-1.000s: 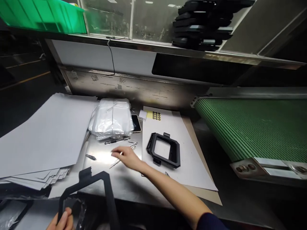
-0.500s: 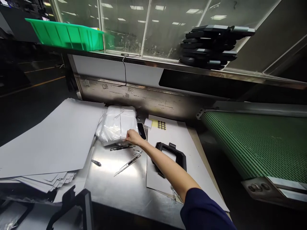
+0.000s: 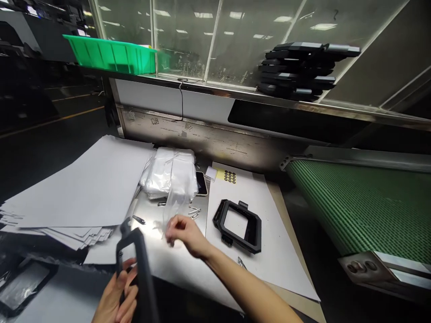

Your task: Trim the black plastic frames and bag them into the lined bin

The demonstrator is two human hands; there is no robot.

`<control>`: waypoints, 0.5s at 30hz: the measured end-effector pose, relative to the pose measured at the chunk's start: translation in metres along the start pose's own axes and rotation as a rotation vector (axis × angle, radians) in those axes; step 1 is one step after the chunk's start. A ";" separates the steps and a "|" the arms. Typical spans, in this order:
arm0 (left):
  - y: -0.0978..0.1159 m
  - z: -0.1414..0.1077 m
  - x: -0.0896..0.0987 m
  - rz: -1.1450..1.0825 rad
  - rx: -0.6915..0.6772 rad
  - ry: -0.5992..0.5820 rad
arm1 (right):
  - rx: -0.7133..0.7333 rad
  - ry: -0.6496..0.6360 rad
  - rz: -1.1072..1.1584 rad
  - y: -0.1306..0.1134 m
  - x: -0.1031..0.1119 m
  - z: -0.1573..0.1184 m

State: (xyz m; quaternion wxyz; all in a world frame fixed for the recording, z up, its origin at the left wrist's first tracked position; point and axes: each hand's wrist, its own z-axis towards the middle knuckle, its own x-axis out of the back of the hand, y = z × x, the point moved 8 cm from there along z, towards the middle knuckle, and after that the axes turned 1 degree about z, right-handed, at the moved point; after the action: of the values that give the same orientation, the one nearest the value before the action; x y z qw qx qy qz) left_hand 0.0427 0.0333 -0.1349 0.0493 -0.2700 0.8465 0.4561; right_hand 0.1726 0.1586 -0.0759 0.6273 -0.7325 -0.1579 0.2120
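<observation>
My right hand [image 3: 183, 233] is closed on the edge of a clear plastic bag [image 3: 178, 202], which stretches back to the stack of clear bags [image 3: 160, 172]. At the lower left, my left hand [image 3: 119, 294] grips a black plastic frame [image 3: 146, 269] held up on its side, partly blurred. Another black frame [image 3: 257, 224] lies on the white sheet [image 3: 279, 251] to the right of my right hand. Behind the bag, a pen and a knife are partly covered. A phone [image 3: 201, 184] rests beside the bag stack.
Stacked white sheets [image 3: 84, 179] cover the table's left side. A green conveyor belt [image 3: 363, 202] runs along the right. On the shelf above stand a green bin [image 3: 111, 56] and a pile of black parts [image 3: 296, 72]. A bagged frame [image 3: 28, 287] lies at the lower left.
My right hand has moved from the bag stack toward me, drawing one clear bag with it. My left hand has come into view, holding up a black frame.
</observation>
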 end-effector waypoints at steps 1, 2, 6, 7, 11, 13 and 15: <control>-0.001 -0.002 -0.013 -0.033 0.001 -0.027 | -0.017 -0.052 0.026 0.004 -0.019 -0.016; -0.002 -0.005 -0.022 -0.049 0.007 -0.041 | -0.033 -0.091 0.042 0.007 -0.034 -0.030; -0.009 -0.021 -0.031 -0.066 0.029 -0.025 | -0.086 -0.137 0.157 0.014 -0.055 -0.068; -0.010 -0.025 -0.028 -0.074 0.024 -0.008 | -0.102 -0.133 0.231 0.015 -0.053 -0.071; -0.011 -0.042 0.002 -0.127 -0.044 0.088 | -0.135 -0.036 0.554 0.022 -0.033 -0.068; -0.012 -0.050 0.023 -0.148 -0.100 0.150 | -0.152 0.012 0.668 0.028 -0.026 -0.062; -0.017 -0.060 0.046 -0.149 -0.137 0.198 | -0.192 0.006 0.724 0.034 -0.030 -0.057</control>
State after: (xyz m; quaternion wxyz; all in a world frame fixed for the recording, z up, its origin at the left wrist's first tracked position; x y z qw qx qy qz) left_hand 0.0219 -0.0415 -0.1282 -0.0190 -0.3786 0.7918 0.4789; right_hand 0.1744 0.0894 -0.0991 0.4408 -0.7969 0.0940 0.4022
